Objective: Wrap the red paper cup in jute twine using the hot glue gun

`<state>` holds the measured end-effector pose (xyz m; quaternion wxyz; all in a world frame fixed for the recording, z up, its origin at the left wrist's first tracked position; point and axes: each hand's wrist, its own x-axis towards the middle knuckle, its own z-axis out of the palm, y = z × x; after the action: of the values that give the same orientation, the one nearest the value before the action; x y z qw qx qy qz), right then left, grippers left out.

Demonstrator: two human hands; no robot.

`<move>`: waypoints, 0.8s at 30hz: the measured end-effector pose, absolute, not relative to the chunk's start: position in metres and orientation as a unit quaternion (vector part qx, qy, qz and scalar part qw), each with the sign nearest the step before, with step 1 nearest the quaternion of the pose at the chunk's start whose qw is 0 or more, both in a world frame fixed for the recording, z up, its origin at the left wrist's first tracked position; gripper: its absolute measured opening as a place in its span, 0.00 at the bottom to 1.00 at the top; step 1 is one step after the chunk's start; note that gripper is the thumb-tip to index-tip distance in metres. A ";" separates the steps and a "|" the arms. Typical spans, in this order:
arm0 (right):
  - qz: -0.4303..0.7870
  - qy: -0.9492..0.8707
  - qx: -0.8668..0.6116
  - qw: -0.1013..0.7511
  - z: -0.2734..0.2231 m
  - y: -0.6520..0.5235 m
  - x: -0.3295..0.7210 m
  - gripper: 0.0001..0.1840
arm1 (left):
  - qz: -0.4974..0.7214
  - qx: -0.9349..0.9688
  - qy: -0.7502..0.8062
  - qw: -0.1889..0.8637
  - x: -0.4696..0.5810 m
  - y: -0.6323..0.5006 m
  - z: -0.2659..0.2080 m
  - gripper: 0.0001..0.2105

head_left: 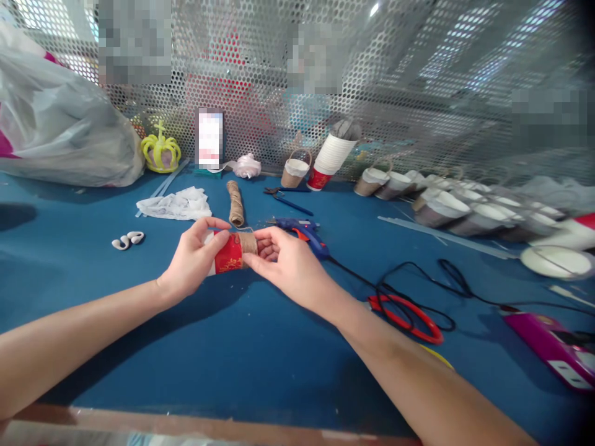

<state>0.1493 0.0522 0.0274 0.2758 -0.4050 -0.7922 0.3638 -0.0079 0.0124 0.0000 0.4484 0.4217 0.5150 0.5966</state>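
A red paper cup (pixel 229 253) with gold print lies sideways between my hands, its base end wound with brown twine (pixel 248 244). My left hand (pixel 194 255) is closed around the white-rimmed end, thumb on the red side. At the twine-wrapped end, my right hand (pixel 284 260) grips with the thumb below and curled fingers behind. Just beyond the cup lies a roll of twine (pixel 235 203). A blue glue gun (pixel 304 232) with an orange trigger rests behind my right hand.
Blue pliers (pixel 289 199), white lace cloth (pixel 179 203) and earbuds (pixel 127 240) lie around. At the back stand a twine-wrapped cup basket (pixel 296 170) and stacked cups (pixel 332 155). Several finished cups (pixel 446 207), red-handled scissors (pixel 409 316), black cable and a purple power strip (pixel 551 347) occupy the right.
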 end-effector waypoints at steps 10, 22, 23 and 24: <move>0.572 -0.682 -0.395 0.229 0.047 0.064 0.167 0.18 | 0.540 0.710 0.414 0.181 -0.016 -0.004 0.002 0.12; 0.123 -0.898 -0.222 0.359 0.017 0.047 0.174 0.23 | 0.525 0.438 0.411 0.602 -0.016 0.011 0.017 0.19; 0.109 -0.902 -0.219 0.357 0.014 0.047 0.174 0.23 | 0.523 0.434 0.415 0.605 -0.016 0.013 0.015 0.19; 0.102 -0.904 -0.219 0.353 0.010 0.046 0.174 0.23 | 0.520 0.431 0.422 0.605 -0.015 0.014 0.012 0.18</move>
<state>0.1739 0.0463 0.0101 0.3528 -0.2193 -0.9040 0.1016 -0.0151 0.0135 0.0122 0.6051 0.4306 0.4216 0.5203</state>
